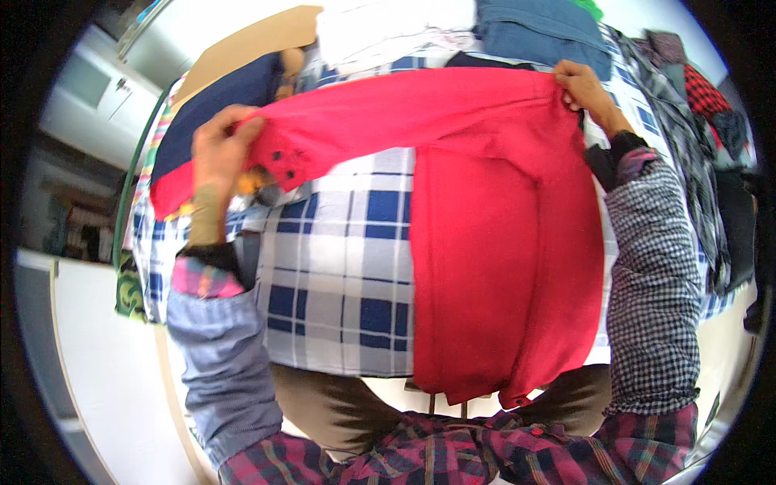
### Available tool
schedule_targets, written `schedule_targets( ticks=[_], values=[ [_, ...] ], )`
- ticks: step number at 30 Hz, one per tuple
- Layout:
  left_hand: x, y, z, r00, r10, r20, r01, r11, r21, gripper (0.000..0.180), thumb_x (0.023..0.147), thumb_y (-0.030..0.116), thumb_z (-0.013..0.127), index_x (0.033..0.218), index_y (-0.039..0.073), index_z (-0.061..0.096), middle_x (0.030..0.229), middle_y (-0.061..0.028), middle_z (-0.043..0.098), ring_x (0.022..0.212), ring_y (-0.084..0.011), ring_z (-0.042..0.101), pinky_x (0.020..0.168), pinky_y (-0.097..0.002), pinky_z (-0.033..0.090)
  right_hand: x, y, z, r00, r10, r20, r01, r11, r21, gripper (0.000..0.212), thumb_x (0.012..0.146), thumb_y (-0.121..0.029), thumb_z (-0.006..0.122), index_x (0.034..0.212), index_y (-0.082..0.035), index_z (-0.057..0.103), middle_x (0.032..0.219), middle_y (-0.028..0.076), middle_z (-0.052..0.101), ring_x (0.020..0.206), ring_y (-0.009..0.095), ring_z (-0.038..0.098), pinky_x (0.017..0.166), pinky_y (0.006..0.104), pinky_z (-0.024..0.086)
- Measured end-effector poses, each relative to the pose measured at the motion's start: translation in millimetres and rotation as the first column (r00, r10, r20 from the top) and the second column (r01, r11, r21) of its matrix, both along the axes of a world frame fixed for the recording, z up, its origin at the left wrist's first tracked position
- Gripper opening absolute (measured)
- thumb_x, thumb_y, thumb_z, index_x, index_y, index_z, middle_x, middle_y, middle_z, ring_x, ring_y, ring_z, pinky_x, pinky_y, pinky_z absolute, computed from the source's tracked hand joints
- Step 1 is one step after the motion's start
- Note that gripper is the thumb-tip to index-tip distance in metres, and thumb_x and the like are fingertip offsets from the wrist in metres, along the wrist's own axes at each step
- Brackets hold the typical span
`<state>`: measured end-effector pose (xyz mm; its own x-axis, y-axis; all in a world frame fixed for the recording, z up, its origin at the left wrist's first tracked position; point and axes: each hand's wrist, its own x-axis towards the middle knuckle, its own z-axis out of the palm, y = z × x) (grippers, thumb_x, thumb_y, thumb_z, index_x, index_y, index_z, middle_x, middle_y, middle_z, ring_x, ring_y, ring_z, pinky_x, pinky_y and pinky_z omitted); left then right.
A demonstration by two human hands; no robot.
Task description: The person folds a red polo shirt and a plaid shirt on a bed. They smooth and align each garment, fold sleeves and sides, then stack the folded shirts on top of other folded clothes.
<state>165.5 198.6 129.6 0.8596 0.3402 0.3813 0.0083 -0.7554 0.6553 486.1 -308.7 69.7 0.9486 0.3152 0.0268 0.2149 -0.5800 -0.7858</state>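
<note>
**Red shirt held spread between two hands**

The left hand [217,153] has its grip closed on the cuff end of the red shirt [501,242], fingers pinched round the buttoned edge so the sleeve stretches out straight. The shirt's body hangs folded down the middle, over a blue-and-white checked cloth [339,259] covering the surface. The right hand [584,90] pinches the shirt's far upper corner, keeping the top edge taut and level. Behind lie stacked clothes [453,28].
</note>
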Motion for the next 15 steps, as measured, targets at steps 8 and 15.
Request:
schedule_targets(
  ticks=[8, 15],
  values=[
    [10, -9, 64, 0.985, 0.021, 0.173, 0.044, 0.929, -0.367, 0.017, 0.100, 0.021, 0.063, 0.109, 0.006, 0.069, 0.096, 0.0022, 0.069, 0.091, -0.0077, 0.063, 0.081, -0.0237, 0.049, -16, 19, 17, 0.993, 0.007, -0.115, 0.008, 0.991, 0.136, 0.018, 0.102, -0.013, 0.048, 0.106, -0.007, 0.064, 0.084, 0.004, 0.064, 0.068, 0.016, 0.071, 0.060, 0.0312, 0.063],
    [-55, -97, 114, 0.877, -0.350, 0.328, 0.076, 0.778, 0.624, 0.062, 0.098, 0.041, 0.059, 0.142, -0.002, 0.055, 0.141, -0.0207, 0.057, 0.128, -0.0302, 0.057, 0.113, -0.0425, 0.040, -23, 7, 10, 0.936, 0.091, -0.341, 0.049, 0.924, 0.380, 0.019, 0.099, -0.003, 0.049, 0.113, 0.002, 0.062, 0.104, 0.012, 0.065, 0.091, 0.026, 0.074, 0.074, 0.0357, 0.065]
  ],
)
